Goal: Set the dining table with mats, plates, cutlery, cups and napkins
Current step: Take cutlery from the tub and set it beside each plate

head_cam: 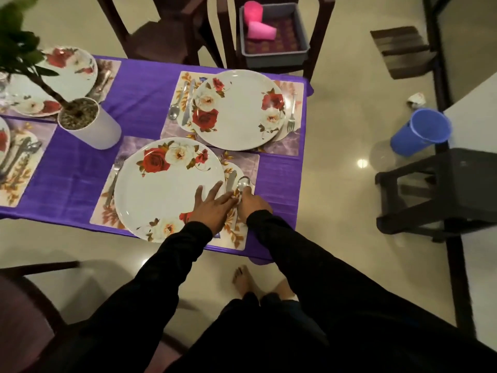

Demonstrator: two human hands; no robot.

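Pinching the spoon (pixel 242 184) with my right hand (pixel 252 204), left hand (pixel 212 204) flat on the plate (pixel 161 184); grey tub (pixel 274 51) holds two pink cups (pixel 261 30).

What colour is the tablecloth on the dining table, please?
Purple; the tablecloth shows clearly in the head view, between the mats.

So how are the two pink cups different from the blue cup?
The pink cups are in a grey tub on a chair; the blue cup is off beside the table. One pink cup lies on its side; the blue cup is tilted, mouth up. None are at place settings yet.
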